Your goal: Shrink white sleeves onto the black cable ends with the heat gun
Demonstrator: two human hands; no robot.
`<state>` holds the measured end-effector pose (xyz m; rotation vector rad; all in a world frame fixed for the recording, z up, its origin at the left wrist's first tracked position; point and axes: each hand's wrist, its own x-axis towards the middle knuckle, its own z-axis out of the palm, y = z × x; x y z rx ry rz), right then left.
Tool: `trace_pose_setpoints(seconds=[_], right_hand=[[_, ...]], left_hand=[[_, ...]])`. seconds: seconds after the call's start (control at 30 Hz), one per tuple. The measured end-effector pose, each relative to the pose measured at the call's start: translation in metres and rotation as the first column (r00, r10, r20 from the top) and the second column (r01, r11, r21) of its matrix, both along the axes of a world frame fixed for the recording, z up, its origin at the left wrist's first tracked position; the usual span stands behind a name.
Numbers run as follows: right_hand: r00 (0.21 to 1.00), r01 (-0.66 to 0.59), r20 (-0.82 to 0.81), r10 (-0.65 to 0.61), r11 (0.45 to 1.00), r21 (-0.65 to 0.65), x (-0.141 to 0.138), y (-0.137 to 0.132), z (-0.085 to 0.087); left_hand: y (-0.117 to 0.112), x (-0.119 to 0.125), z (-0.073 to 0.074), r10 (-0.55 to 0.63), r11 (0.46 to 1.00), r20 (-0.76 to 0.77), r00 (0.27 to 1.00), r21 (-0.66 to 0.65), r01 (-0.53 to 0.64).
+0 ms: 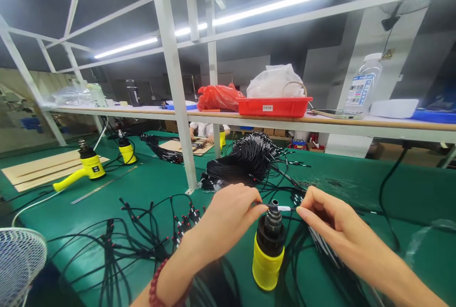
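My left hand and my right hand pinch the two ends of a thin black cable piece with a white sleeve. They hold it level just above the nozzle of a yellow and black heat gun that stands upright on the green table. Both hands have fingers closed in a pinch. A red bead bracelet sits on my left wrist. Loose black cables with red tips lie to the left, and more cables run under my right forearm.
A big bundle of black cables lies behind the hands. Two more yellow heat guns stand at the left near cardboard sheets. A white fan sits bottom left. A shelf holds a red tray and a bottle. Another person's hands work far behind.
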<state>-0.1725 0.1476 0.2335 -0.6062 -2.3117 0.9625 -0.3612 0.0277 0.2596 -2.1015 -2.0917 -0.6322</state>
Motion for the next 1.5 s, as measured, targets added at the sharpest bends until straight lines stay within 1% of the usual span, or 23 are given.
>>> trace_pose_setpoints(seconds=[0.07,0.17,0.3,0.47,0.6,0.77,1.13,1.5], right_hand=[[1.000,0.009,0.006,-0.009,1.000,-0.003,-0.004,0.004,-0.003],[0.999,0.033,0.007,-0.034,0.999,0.010,-0.011,0.008,-0.006],[0.998,0.066,-0.004,-0.066,0.997,0.028,-0.018,0.010,-0.007],[0.997,0.083,-0.006,-0.083,0.996,0.031,-0.024,0.013,-0.009],[0.993,0.110,0.028,-0.112,0.992,0.057,-0.028,0.019,-0.013],[0.992,0.112,0.043,-0.115,0.991,0.069,-0.030,0.020,-0.014],[0.991,0.124,0.033,-0.127,0.989,0.078,-0.030,0.023,-0.014],[0.989,0.120,0.071,-0.128,0.987,0.106,-0.031,0.023,-0.013]], left_hand=[[0.005,-0.004,-0.006,0.006,1.000,0.045,0.999,0.002,-0.006],[0.011,-0.006,-0.012,0.011,1.000,0.167,0.986,0.023,-0.015],[0.017,-0.007,-0.017,0.018,0.999,0.334,0.943,0.040,-0.033],[0.021,-0.009,-0.022,-0.002,0.998,0.445,0.896,0.059,-0.026],[0.025,-0.012,-0.027,-0.007,0.996,0.468,0.884,0.078,-0.034],[0.028,-0.014,-0.032,0.011,0.997,0.477,0.879,0.058,-0.044],[0.032,-0.014,-0.037,-0.010,0.996,0.474,0.880,0.081,-0.032],[0.033,-0.017,-0.040,-0.028,0.994,0.499,0.866,0.103,-0.026]])
